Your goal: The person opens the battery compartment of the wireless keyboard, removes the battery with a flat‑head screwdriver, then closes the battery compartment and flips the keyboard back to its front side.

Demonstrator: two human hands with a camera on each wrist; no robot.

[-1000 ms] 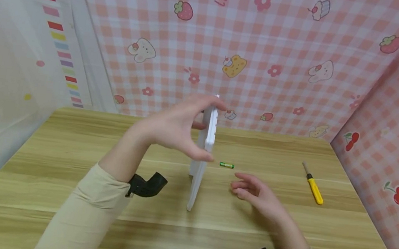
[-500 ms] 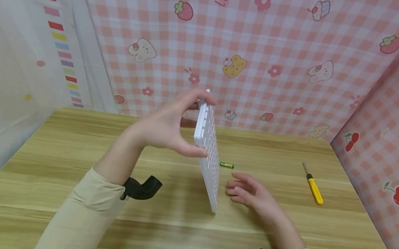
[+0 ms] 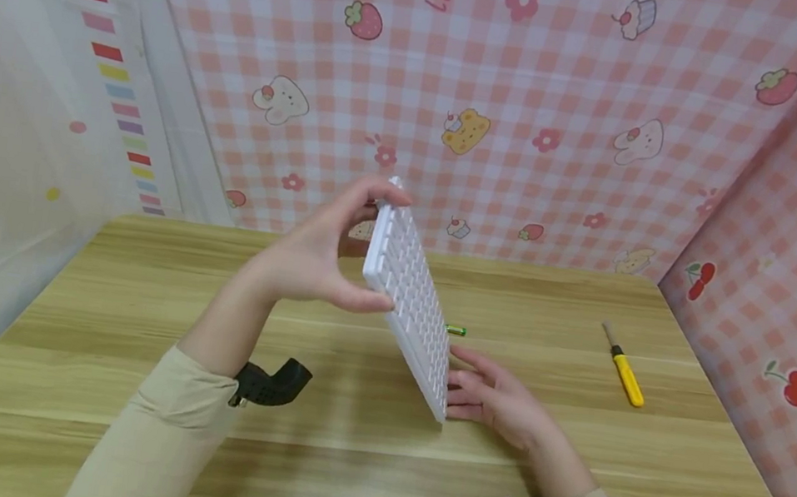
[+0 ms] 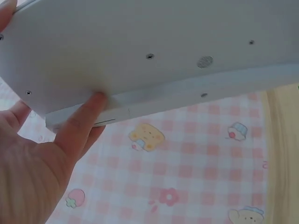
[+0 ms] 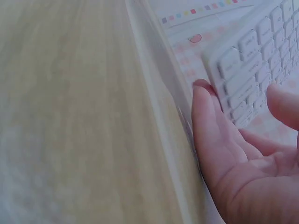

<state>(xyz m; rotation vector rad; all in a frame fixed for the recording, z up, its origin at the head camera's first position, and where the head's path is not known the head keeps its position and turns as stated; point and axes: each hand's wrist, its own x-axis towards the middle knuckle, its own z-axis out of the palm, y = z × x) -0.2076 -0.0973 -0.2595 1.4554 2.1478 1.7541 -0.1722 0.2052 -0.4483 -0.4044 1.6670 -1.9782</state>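
Note:
A white keyboard (image 3: 415,305) is held on a slant above the table, keys toward the right, its lower end near the right hand. My left hand (image 3: 314,258) grips its upper end, thumb on the near edge and fingers over the far edge. In the left wrist view its underside (image 4: 117,56) shows several screws and a round pad. My right hand (image 3: 495,400) is at the lower end; in the right wrist view its fingers (image 5: 217,126) extend beside the keyboard's edge and the thumb stays apart from the keys. A green battery (image 3: 457,331) lies partly hidden behind the keyboard.
A yellow-handled screwdriver (image 3: 627,375) lies on the wooden table (image 3: 308,472) at the right. Behind the table hangs a pink checked cloth (image 3: 511,79), with more cloth along both sides. Each wrist carries a black camera mount (image 3: 271,383).
My left hand has shifted left and turned the keyboard so its keys face more toward the camera. Its lower end swung right, covering part of the battery. My right hand came in to it.

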